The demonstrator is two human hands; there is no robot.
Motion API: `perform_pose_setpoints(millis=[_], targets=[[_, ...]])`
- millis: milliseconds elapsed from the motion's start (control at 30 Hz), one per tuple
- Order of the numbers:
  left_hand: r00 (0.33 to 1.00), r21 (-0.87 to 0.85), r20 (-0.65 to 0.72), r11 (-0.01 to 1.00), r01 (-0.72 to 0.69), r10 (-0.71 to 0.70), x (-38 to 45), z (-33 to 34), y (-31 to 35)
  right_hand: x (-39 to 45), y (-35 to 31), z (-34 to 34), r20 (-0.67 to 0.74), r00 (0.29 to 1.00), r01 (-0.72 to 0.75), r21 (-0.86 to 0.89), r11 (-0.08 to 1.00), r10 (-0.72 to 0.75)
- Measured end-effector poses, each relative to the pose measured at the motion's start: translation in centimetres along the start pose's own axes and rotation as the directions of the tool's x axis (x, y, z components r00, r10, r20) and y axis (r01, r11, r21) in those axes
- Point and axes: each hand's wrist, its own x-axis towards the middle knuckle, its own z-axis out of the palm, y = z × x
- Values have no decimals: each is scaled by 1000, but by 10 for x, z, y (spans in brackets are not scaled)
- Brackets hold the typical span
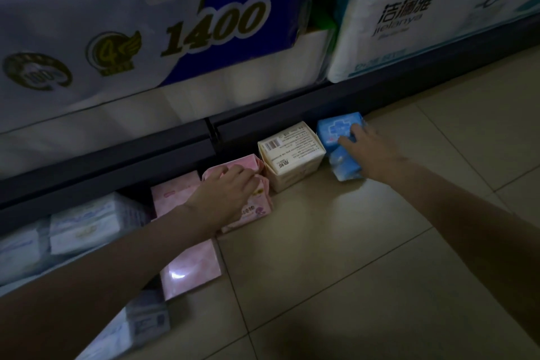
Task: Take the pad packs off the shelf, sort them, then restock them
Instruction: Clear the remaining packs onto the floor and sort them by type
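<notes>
Left hand (pixel 226 193) is gripping the pink pad pack (pixel 251 199) with curled fingers. Right hand (pixel 369 152) is holding the blue pad pack (pixel 336 131) on the tiled floor (pixel 350 257)

A dim room with a floor (pixel 380 242) of pale beige tiles crossed by thin grout lines. Along the far side runs a dark shelf base (pixel 292 114), and above it stand large white tissue bundles (pixel 117 38), the left one printed 1400

Glossy plastic wraps, smooth floor tiles

The pink pad pack (pixel 191 272) has shiny plastic film with a light reflection; the cream pack (pixel 292 155) looks matt; the floor tiles (pixel 350 242) are smooth, slightly glossy.
</notes>
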Motion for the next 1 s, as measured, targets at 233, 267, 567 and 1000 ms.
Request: perform_pose_setpoints(millis=[233,267,567,1000], targets=[[995,-14,97,1000,0,2,-12,-26,-3,-12,-4,-7,26,999,-29,476,879,19],[995,-1,105,1000,1,-1,-12,-35,-4,-14,1,-17,8,999,-36,500,865,37],[970,-2,-241,999,-37,35,-12,-158,-47,-64,2,-200,-537,843,290,496,819,26],[590,86,-796,940,330,-134,-68,-447,-174,-153,-65,-486,-985,155,708,163,687,73]])
